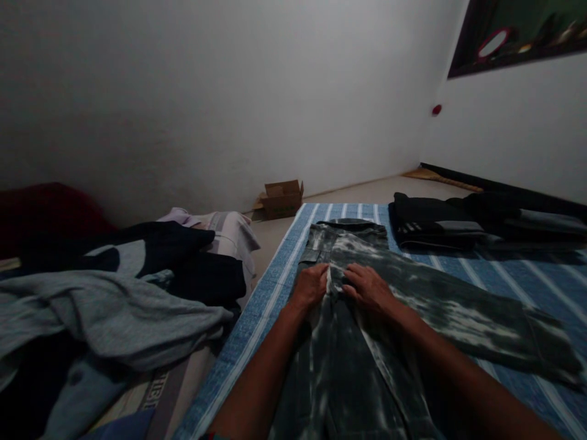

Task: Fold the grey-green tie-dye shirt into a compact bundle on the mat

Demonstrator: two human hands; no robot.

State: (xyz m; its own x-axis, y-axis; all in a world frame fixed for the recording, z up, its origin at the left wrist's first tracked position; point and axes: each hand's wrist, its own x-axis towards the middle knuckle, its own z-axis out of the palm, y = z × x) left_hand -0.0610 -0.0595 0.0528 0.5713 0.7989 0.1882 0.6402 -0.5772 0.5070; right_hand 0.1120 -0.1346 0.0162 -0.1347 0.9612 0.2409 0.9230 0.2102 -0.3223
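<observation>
near the frame's lower centre, the left hand (312,285) and right hand (368,287) touch a mottled garment (339,342), each grip's closure impossible to tell.

This looks like a room in a home, perhaps a bedroom: blue striped cloth (270,299) bears a mottled garment (440,290) and folded dark clothes (435,223), a loose heap of clothing (132,311) lies alongside, a cardboard box (283,201) sits on the floor (362,189), and plain white walls (275,91) surround it.
</observation>
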